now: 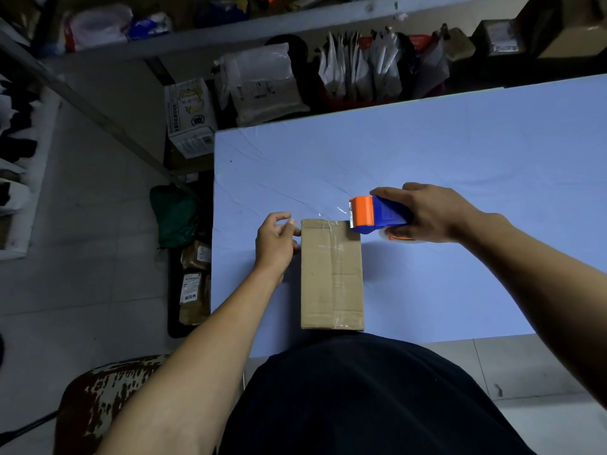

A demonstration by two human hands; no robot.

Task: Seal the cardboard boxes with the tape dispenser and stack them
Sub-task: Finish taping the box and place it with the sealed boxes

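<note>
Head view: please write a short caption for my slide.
Right hand holds tape dispenser at far end of cardboard box; left hand steadies its side.

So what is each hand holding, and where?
The right hand grips the tape dispenser by its blue body, behind the orange cutter. The left hand holds nothing; it rests beside the cardboard box.
</note>
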